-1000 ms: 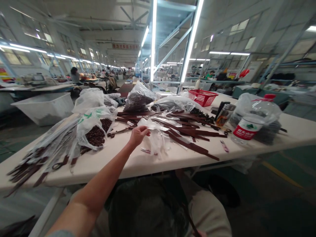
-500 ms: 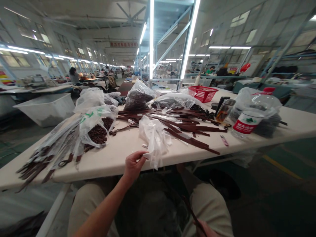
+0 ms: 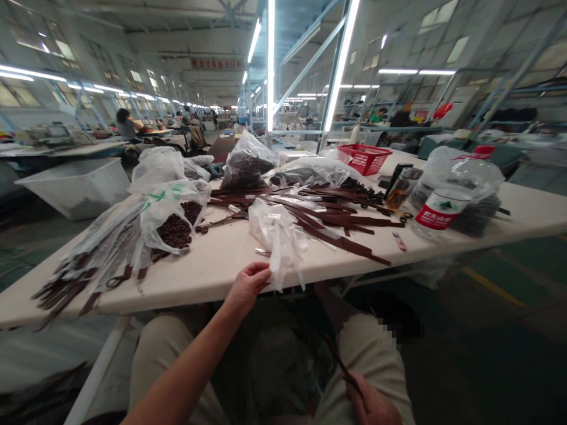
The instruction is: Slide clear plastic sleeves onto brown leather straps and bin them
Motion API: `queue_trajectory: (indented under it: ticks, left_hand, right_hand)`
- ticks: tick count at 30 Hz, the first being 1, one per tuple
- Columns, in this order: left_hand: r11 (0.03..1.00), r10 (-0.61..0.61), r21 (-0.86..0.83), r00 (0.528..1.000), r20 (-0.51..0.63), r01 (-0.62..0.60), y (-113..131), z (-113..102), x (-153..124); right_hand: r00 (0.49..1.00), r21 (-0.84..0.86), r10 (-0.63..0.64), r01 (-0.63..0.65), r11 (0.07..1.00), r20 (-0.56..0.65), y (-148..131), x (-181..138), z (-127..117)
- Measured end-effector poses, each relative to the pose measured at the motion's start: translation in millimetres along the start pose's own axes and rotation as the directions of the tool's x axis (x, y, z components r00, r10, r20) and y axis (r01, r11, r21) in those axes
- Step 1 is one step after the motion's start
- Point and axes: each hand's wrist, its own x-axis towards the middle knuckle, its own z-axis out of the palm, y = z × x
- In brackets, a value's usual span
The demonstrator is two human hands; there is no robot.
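At the table's front edge my left hand [image 3: 250,287] pinches the edge of a crumpled white plastic bag [image 3: 280,239]. A small metal tool [image 3: 262,252] lies just behind its fingers, partly under the bag. Low down, over my right thigh, my right hand [image 3: 372,402] is closed around a thin dark brown strap [image 3: 340,361]; its far end points up and left. Behind the white bag, many brown straps [image 3: 336,223] lie fanned out on the table. To the left, a clear bag with green print [image 3: 162,203] spills small dark brown pieces [image 3: 175,231].
On the right stand a large water bottle [image 3: 438,215], a glass tea bottle [image 3: 402,190] and pink-handled snips [image 3: 399,241]. A red basket [image 3: 365,160] sits at the back. Wrapped straps [image 3: 84,268] hang near the left edge; a white bin [image 3: 75,188] stands beyond.
My left hand has shifted slightly right and up along with the bag's edge. My right hand, holding the strap, has risen further into view. The whole view has tilted slightly.
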Motion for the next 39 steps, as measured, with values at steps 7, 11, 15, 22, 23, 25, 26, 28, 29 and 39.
queue_trajectory:
  ticks: [7,11,15,22,23,25,26,28,29,39]
  left_hand:
    - [0.951,-0.297,-0.073,0.954,0.05,0.3,-8.1,0.8,-17.6]
    - [0.929,-0.37,0.051,0.918,0.143,0.366,-4.8,2.7,-16.8]
    - [0.928,-0.369,0.122,0.911,0.182,0.352,-7.2,8.2,-21.6]
    - [0.922,-0.385,0.022,0.91,0.156,0.386,-29.5,13.1,-39.1]
    - [0.918,-0.393,0.003,0.91,0.135,0.396,-31.7,13.3,-39.5]
    - [0.911,-0.407,-0.023,0.908,0.101,0.412,-34.1,13.4,-38.8]
    - [0.908,-0.414,-0.027,0.905,0.095,0.418,-34.5,13.4,-38.1]
    - [0.905,-0.421,-0.023,0.902,0.1,0.425,-34.0,13.5,-37.0]
    - [0.906,-0.419,-0.02,0.902,0.107,0.423,-33.5,13.6,-36.8]
    - [0.919,-0.389,-0.001,0.909,0.149,0.394,-37.9,12.7,-34.4]
  right_hand:
    - [0.996,0.062,0.078,-0.08,0.995,0.035,-6.8,-1.4,-1.4]
    - [0.968,0.145,0.202,-0.223,0.964,0.149,-28.8,14.0,-17.9]
    - [0.952,0.148,0.207,-0.243,0.959,0.224,-68.1,41.4,-42.5]
    - [0.899,0.192,0.14,-0.237,0.952,0.414,-127.3,71.2,-70.1]
    - [0.889,0.213,0.142,-0.255,0.943,0.435,-131.3,73.8,-70.2]
    - [0.878,0.253,0.155,-0.294,0.922,0.454,-136.0,79.1,-68.3]
    - [0.876,0.27,0.167,-0.313,0.91,0.453,-137.0,81.9,-66.7]
    - [0.875,0.307,0.191,-0.349,0.886,0.445,-137.4,87.8,-62.8]
    - [0.875,0.323,0.2,-0.362,0.874,0.44,-137.2,90.8,-60.7]
    - [0.873,0.325,0.237,-0.393,0.861,0.426,-138.1,107.4,-49.5]
